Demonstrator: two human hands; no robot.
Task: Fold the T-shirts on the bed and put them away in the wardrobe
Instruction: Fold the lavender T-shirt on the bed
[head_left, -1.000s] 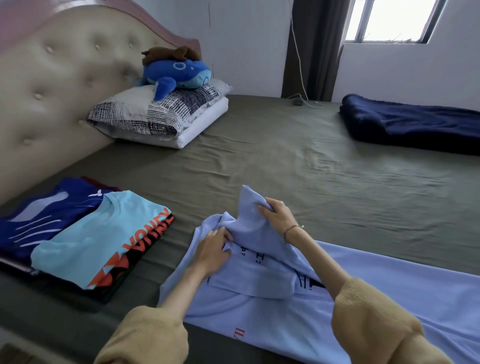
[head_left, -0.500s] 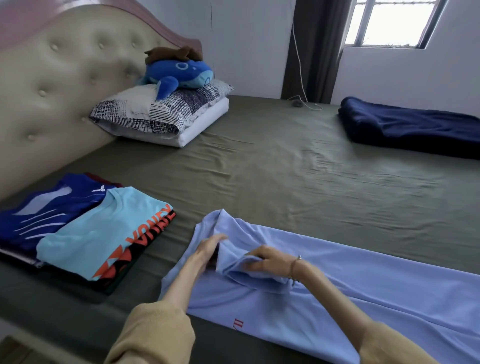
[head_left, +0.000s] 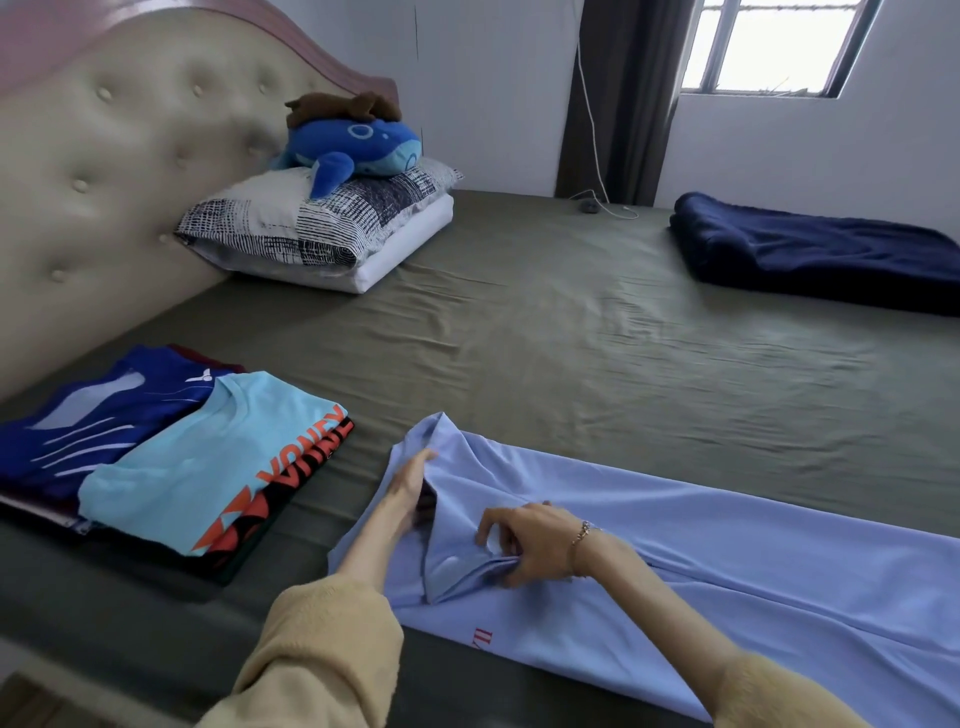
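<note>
**T-shirt sleeve is down, on to the lengthwise folds**

T-shirt number whatever, the lavender T-shirt (head_left: 727, 561), is lying long across the near edge of the bed (head_left: 571, 322), just in front of the person. A second ago the sleeve end was lifted up off the sheet in the right hand; half a second ago it was coming down; now it's folded in over the body of the shirt and lying mostly flat, with a bit of a ridge left.

Hands right now: the right hand (head_left: 524, 543) has its fingers curled, pinching a bunch of the folded-over fabric near the fold line. The left hand (head_left: 413, 480) is flat with fingers straight, slipped in against the collar end as if pinning it, not gripping anything.

What it means, I reckon: the sleeve tuck on this side is basically done, so next up is smoothing that ridge and folding the long strip into a packet. It then joins the folded pile (head_left: 208, 467) to the left, light blue on top of darker ones. Wardrobe isn't in view, so none are put away yet.
</note>
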